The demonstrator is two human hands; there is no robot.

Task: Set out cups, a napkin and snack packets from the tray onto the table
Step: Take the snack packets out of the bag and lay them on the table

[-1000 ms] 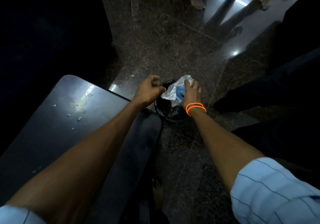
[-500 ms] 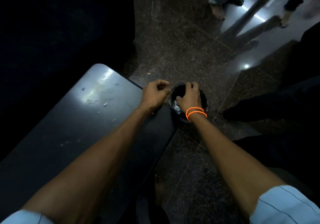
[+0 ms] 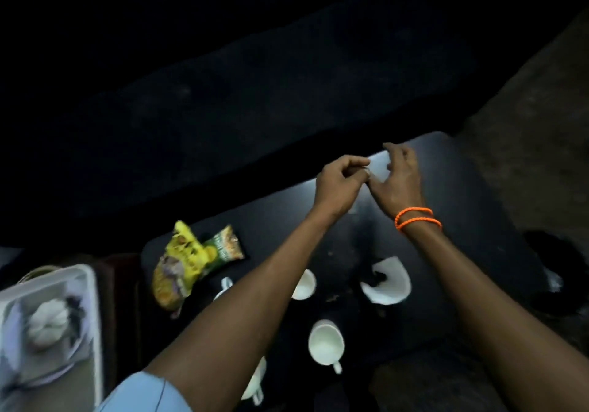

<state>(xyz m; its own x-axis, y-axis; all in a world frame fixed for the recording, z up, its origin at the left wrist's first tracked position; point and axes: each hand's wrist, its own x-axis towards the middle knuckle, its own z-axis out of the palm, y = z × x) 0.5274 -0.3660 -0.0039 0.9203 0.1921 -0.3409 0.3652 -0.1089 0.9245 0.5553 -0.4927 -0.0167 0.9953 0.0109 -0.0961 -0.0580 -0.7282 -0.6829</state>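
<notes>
On the dark table [image 3: 462, 220] lie a yellow snack packet [image 3: 178, 268] and a green snack packet [image 3: 224, 247], side by side at the left. One white cup [image 3: 325, 343] stands near the front edge; a second white cup [image 3: 304, 284] and a third [image 3: 255, 379] are partly hidden by my left arm. My left hand [image 3: 341, 182] has its fingers curled with nothing visible in them. My right hand [image 3: 398, 179], fingers apart, touches it above the table's far edge. The pale tray [image 3: 90, 316] sits at the left, blurred.
A white curved dish or cup [image 3: 387, 284] with something dark on it lies right of the cups. In the tray rests a white crumpled lump [image 3: 47, 319] beside clear plastic. Speckled floor [image 3: 526, 124] shows at the right. Beyond the table all is dark.
The view has swung from a black bin on the floor to the table. My right hand pushed a plastic wrapper into the bin; both hands now meet over the table without it.
</notes>
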